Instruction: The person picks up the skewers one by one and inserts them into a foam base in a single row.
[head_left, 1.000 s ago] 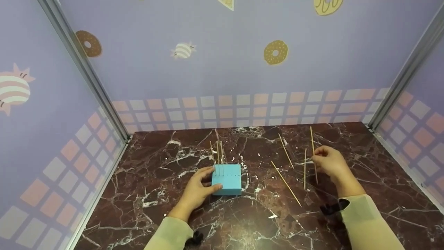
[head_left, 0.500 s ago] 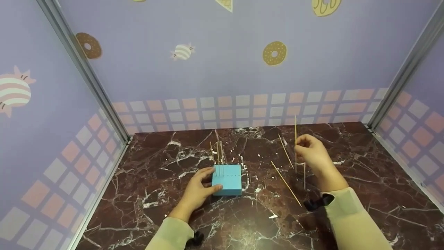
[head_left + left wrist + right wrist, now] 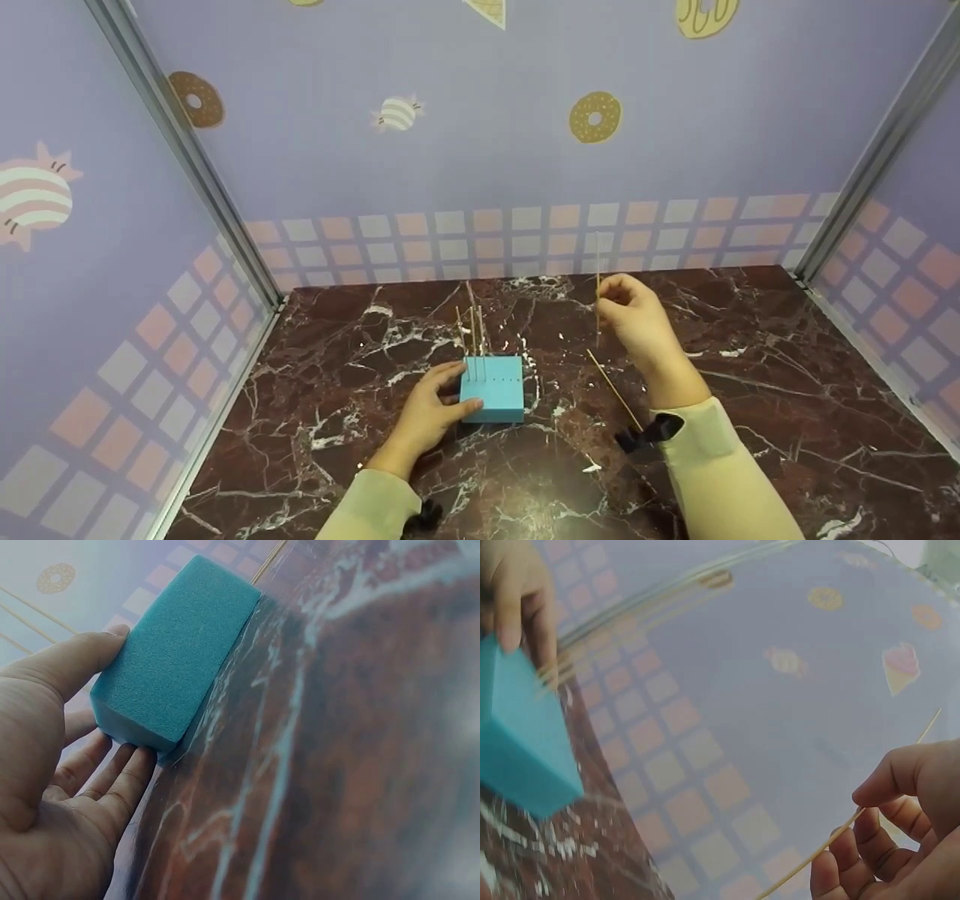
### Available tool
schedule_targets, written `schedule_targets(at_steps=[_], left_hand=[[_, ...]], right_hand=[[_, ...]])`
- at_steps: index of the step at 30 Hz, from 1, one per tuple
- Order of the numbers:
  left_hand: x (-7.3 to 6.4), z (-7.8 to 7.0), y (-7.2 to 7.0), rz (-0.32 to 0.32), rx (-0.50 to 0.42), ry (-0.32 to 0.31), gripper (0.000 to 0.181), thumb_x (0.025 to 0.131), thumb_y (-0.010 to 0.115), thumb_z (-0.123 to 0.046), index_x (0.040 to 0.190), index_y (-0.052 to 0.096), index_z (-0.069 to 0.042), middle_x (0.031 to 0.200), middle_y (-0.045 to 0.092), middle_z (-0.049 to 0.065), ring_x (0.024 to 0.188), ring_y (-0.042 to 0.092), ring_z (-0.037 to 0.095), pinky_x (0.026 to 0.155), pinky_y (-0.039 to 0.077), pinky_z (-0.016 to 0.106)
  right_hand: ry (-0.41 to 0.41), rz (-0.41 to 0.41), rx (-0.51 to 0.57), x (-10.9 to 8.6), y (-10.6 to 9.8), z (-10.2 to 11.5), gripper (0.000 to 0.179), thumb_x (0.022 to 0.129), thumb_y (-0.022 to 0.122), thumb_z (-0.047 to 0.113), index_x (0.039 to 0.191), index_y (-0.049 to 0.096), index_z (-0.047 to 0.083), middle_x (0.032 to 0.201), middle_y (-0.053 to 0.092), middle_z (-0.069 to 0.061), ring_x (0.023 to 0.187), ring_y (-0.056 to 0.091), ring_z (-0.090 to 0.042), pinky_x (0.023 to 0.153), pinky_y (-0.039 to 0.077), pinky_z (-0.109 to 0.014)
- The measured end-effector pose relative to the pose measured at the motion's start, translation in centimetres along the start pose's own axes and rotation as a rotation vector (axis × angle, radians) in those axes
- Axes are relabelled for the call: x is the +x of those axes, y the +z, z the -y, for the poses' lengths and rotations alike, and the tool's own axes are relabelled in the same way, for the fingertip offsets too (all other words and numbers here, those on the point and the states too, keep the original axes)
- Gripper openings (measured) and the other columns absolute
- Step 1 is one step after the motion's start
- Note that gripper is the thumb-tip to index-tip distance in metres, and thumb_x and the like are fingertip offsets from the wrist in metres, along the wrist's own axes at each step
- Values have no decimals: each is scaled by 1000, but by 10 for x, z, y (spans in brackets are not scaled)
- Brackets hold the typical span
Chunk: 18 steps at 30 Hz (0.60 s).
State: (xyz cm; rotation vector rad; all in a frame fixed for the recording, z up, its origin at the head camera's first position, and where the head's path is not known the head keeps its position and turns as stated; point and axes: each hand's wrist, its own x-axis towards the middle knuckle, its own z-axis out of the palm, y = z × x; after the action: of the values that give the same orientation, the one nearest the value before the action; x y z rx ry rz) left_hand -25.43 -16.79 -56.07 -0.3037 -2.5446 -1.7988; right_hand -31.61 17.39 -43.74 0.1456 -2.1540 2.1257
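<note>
A light-blue foam block (image 3: 501,401) lies on the table, gripped at its left side by my left hand (image 3: 427,416). In the left wrist view the thumb is on one face of the block (image 3: 176,645) and the fingers are against its end. Three thin bamboo skewers (image 3: 475,345) stand upright in the block's left part, with a row of small holes to their right. My right hand (image 3: 637,322) pinches another bamboo skewer (image 3: 598,289) near its middle, held near vertical, right of the block. The right wrist view shows this skewer (image 3: 810,859) between thumb and fingertips.
One loose skewer (image 3: 611,382) lies on the dark marbled table (image 3: 525,487), partly beneath the right forearm in this view. Other loose skewers are hidden behind the right hand and arm. Patterned purple panels (image 3: 487,172) enclose the back and sides.
My right hand has moved left toward the block with its skewer, which has gone from slanted to near vertical. My left hand and the block have stayed in place.
</note>
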Motion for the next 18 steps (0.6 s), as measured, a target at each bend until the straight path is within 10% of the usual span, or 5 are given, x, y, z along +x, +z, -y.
schedule_targets(at_steps=[18], left_hand=[[3, 3, 1, -2, -4, -5, 77, 96, 93, -18, 160, 58, 5, 171, 48, 27, 148, 59, 51, 118, 63, 52]], right_hand=[[-84, 76, 51, -11, 42, -7, 18, 98, 71, -9, 112, 72, 3, 95, 67, 0, 83, 66, -14, 75, 63, -24]])
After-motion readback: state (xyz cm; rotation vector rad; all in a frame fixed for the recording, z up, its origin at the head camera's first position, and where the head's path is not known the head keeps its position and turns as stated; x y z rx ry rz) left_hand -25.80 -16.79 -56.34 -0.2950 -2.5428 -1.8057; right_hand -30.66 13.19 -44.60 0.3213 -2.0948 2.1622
